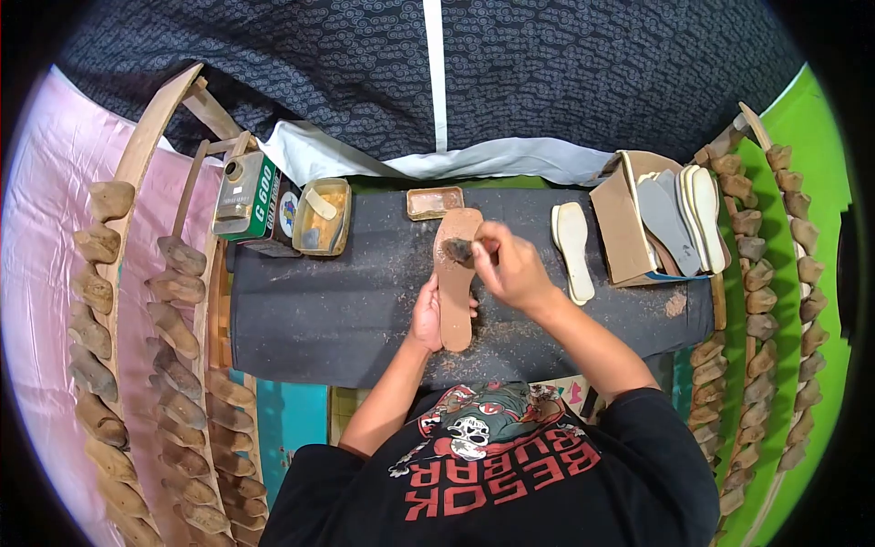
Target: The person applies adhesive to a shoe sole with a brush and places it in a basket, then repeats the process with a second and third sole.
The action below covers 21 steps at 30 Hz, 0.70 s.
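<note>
My left hand (427, 314) grips a brown insole (454, 305) from its left side and underneath, holding it upright lengthwise above the table. Fingertips of that hand show at the insole's right edge. With fingers closed, my right hand (512, 266) pinches a small dark tool (458, 250), which meets the insole's upper face. Its kind I cannot tell, since the fingers cover part of it. Crumbs speckle the insole around the contact spot. Beyond the insole's top end lies a shallow rectangular tray (435, 202).
Crumbs are scattered over the dark tablecloth (337, 310). A glue can (251, 201) and a yellowish tub (324, 217) stand back left. Pale insoles (571, 251) lie on the right, beside a cardboard box (627, 232) of more insoles. Racks of wooden shoe lasts (173, 328) flank both sides.
</note>
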Motion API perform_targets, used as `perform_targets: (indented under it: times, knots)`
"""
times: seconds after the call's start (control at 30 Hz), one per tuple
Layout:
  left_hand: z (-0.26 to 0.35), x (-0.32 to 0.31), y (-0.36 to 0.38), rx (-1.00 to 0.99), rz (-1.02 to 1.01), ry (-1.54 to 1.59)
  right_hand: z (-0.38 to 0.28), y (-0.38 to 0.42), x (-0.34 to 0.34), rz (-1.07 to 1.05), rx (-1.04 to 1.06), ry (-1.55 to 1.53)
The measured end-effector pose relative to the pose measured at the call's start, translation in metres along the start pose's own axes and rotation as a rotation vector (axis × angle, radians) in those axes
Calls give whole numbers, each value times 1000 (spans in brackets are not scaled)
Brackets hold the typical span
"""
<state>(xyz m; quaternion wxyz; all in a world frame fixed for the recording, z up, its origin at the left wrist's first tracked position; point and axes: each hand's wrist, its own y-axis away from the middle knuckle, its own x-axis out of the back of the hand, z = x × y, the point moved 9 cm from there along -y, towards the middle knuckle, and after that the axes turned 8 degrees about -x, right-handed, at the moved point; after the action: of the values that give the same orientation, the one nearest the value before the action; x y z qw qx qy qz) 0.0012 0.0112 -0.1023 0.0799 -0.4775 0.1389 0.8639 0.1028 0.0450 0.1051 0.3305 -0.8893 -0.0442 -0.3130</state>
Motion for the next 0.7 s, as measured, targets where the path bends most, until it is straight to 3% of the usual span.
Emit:
perform_targets:
  times: [0.07,0.23,0.47,0.7]
  knots:
    - [2,7,3,2,-6,-34,31,-10,2,62,-143,-55]
    - [8,20,9,-65,18,-66,90,-57,-1,172,-189,-56]
    - [12,29,25,-106,107,-32,147,-79,-71,-25,-300,12]
    - [30,43,40,-188,159,2,158,-75,-106,-134,-324,172]
